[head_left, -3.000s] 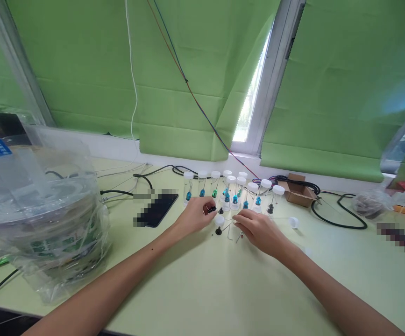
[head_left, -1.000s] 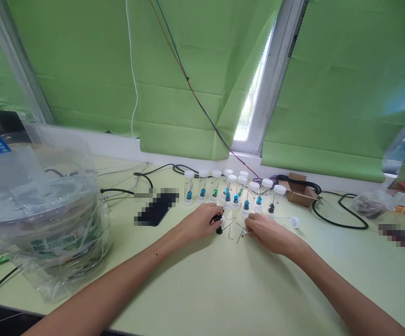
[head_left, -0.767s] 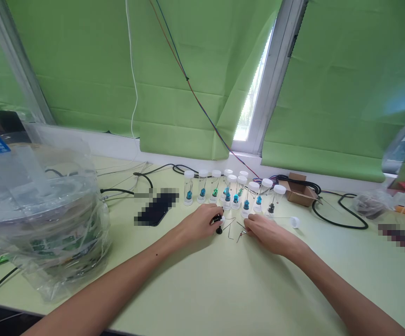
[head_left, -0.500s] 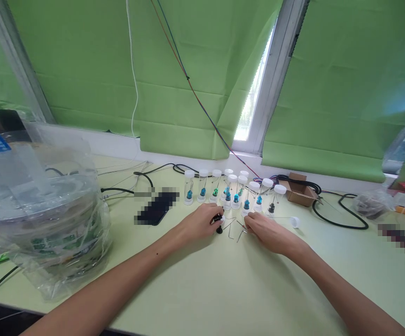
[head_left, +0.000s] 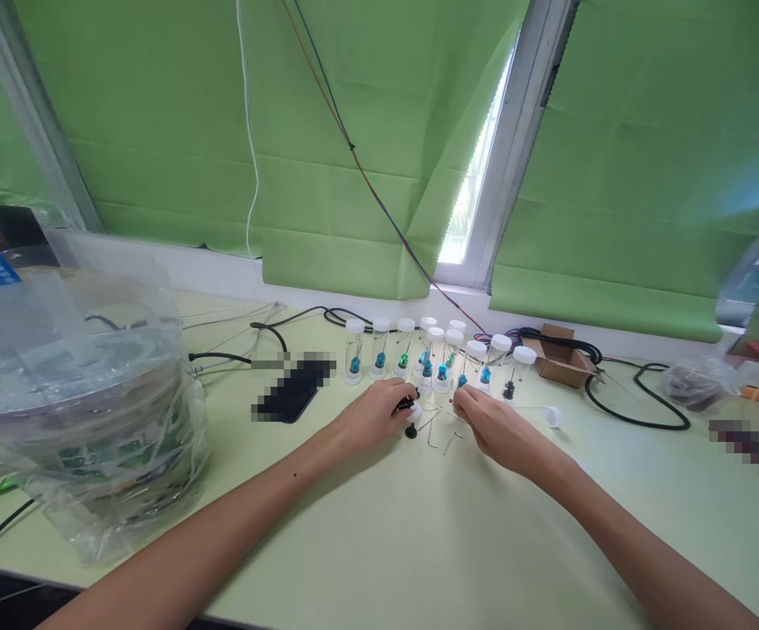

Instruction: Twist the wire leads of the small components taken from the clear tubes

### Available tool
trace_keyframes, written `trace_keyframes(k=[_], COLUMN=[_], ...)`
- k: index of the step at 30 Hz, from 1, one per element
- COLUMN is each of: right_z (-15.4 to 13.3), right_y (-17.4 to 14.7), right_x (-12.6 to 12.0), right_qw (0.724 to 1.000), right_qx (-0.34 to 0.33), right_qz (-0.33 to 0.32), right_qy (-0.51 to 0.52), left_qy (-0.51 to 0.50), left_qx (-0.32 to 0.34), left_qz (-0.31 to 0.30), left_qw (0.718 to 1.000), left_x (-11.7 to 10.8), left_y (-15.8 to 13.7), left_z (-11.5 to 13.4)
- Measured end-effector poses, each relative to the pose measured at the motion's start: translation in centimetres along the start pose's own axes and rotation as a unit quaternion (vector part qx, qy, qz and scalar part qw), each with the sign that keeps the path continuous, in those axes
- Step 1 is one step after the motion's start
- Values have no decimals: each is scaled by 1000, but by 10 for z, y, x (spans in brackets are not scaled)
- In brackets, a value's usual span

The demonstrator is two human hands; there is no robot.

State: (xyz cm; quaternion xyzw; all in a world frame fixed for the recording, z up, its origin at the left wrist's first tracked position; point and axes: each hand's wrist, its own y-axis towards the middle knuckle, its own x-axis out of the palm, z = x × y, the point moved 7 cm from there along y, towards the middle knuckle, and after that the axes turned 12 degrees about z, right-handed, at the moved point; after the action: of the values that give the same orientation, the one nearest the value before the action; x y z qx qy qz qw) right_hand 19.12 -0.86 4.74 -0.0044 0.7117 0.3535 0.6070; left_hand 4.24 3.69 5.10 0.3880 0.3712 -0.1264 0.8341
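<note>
Black part [head_left: 406, 403] — one — pinched by left hand [head_left: 379, 413], one red-tipped piece [head_left: 451, 401] by right hand [head_left: 492, 422]; ten tubes [head_left: 427, 369] behind.

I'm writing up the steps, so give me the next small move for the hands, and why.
Probably bring the right hand a little toward the left hand: the left holds a black part, the right seems to pinch a thin rod, and a gap separates the two hands.
</note>
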Motion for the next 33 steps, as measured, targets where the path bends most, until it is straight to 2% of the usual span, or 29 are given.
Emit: trace_keyframes(k=[13, 21, 33], right_z=[-11, -9, -9], right_y=[2, 1, 1], right_x=[-7, -4, -3], right_qw=[999, 999, 999], right_qx=[-17, -23, -25], right_qz=[23, 28, 34], right_qy=[16, 25, 17], left_qy=[-20, -6, 2], left_qx=[11, 57, 86], left_qz=[13, 8, 7], left_qw=[1000, 998, 996], left_x=[0, 5, 5], left_y=[0, -2, -5], left_z=[2, 3, 10])
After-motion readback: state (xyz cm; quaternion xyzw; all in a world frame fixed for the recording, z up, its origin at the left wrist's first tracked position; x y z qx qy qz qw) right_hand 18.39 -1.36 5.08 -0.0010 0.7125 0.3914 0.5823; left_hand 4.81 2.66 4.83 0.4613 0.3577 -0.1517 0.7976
